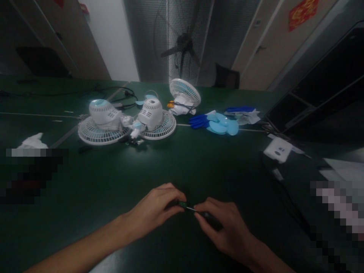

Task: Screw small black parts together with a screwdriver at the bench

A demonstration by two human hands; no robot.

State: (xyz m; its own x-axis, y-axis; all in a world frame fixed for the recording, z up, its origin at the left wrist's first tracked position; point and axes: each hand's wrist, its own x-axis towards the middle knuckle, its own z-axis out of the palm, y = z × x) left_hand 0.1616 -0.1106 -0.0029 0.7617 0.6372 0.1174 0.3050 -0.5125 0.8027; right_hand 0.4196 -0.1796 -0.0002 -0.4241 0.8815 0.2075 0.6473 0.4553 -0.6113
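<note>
Over the dark green table (136,170), my left hand (157,204) pinches a small green circuit board (182,204) between thumb and fingers. My right hand (224,223) is closed round the dark handle of a screwdriver (209,218). Its thin metal shaft points left, and the tip reaches the edge of the board or just short of it; I cannot tell if they touch. Most of the board is hidden by my left fingers.
Beyond my hands lie two white fans face down (104,129) (155,121), with another fan (184,94) tilted behind. Light blue fan blades (223,124) rest by blue gloves (199,121). A white box (278,149) with a dark cable is at right; crumpled white material (32,142) is at left.
</note>
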